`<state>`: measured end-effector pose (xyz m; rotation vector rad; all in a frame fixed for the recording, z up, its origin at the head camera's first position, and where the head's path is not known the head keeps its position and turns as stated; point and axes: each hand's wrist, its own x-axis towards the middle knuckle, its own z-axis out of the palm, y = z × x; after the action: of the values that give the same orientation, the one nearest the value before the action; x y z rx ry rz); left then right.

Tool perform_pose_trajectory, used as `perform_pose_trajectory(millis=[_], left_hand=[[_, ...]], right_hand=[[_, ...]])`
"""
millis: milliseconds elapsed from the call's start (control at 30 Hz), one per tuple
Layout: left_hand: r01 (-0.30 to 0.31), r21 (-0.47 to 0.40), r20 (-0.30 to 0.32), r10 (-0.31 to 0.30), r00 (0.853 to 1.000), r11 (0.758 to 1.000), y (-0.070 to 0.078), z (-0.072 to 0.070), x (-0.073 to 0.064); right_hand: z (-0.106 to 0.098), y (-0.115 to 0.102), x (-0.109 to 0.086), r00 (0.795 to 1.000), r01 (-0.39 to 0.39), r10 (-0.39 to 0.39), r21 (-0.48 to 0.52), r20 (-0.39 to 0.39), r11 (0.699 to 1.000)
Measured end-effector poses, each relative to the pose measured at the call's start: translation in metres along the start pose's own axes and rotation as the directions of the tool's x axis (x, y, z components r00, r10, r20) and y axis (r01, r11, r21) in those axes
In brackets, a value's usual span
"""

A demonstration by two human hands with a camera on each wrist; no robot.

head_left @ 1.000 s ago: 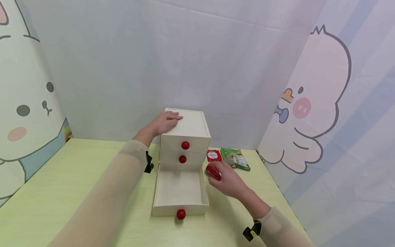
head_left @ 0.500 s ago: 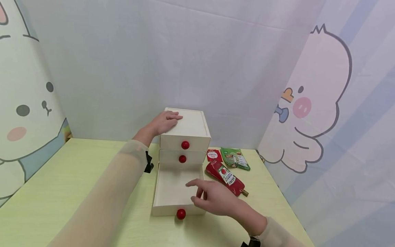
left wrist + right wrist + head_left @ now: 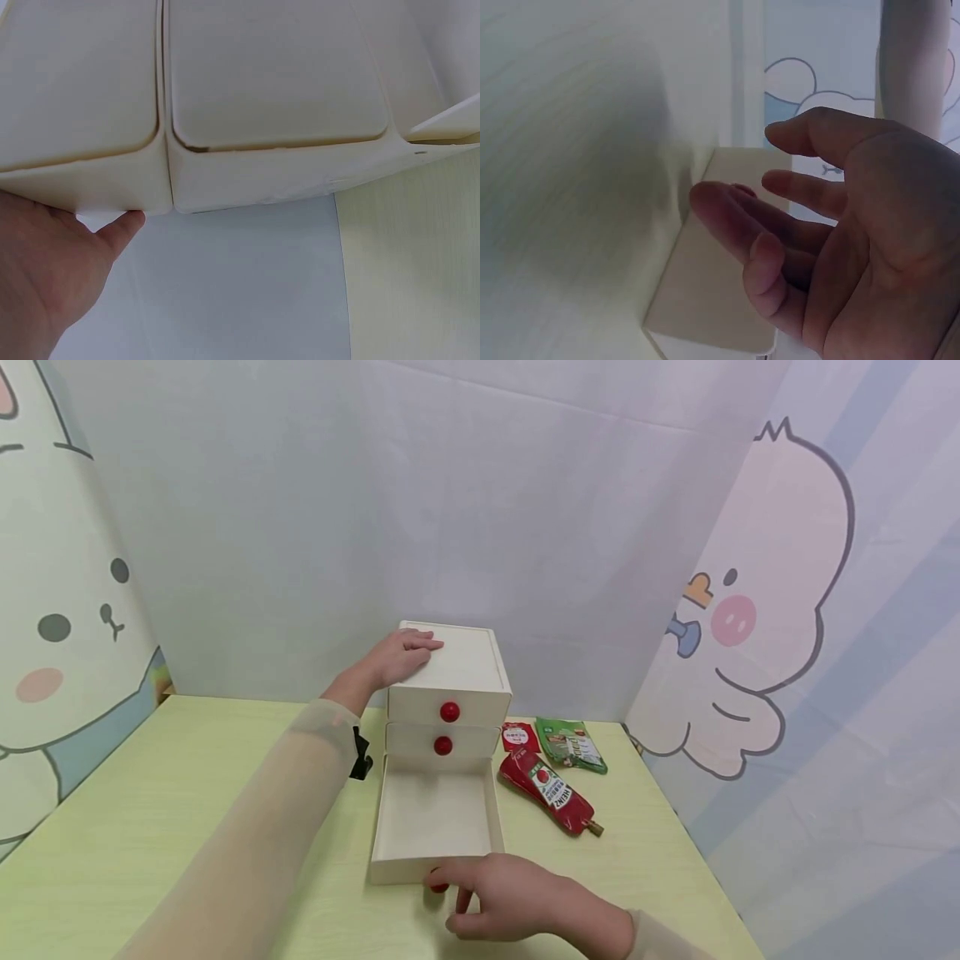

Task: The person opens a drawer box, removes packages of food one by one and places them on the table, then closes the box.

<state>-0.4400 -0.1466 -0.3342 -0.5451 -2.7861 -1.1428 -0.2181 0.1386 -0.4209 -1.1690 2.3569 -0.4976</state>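
A white cabinet (image 3: 459, 660) with several stacked drawers and red ball knobs stands on the table. My left hand (image 3: 399, 658) rests on its top, over the left edge; in the left wrist view its thumb lies along the cabinet's side. The bottom drawer (image 3: 435, 810) is pulled out, with nothing inside it. At its front my right hand (image 3: 517, 893) has its index finger over the red knob (image 3: 438, 885), partly hiding it; whether they touch I cannot tell. In the right wrist view the fingers (image 3: 720, 214) are loosely bent, thumb apart, holding nothing.
Right of the cabinet a red Heinz ketchup pouch (image 3: 551, 793) lies with its cap toward the front right. Behind it are a small red packet (image 3: 520, 737) and a green packet (image 3: 572, 746). A pale curtain (image 3: 480, 510) closes off the back of the table (image 3: 217, 760).
My right hand has let go of the ketchup pouch, left it on the table, and moved left and toward me to the bottom drawer's knob. The left hand has stayed put.
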Motion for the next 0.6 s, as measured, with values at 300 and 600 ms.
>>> perform_pose_trajectory(millis=[300, 600], left_hand=[[0.003, 0.004, 0.002, -0.003, 1.000, 1.000, 0.000, 0.000, 0.000], [-0.006, 0.009, 0.004, 0.006, 1.000, 1.000, 0.000, 0.000, 0.001]], right_hand=[[0.021, 0.011, 0.011, 0.997, 0.021, -0.033, -0.157, -0.075, 0.987], [0.025, 0.013, 0.018, 0.991, -0.045, 0.035, -0.079, -0.129, 0.996]])
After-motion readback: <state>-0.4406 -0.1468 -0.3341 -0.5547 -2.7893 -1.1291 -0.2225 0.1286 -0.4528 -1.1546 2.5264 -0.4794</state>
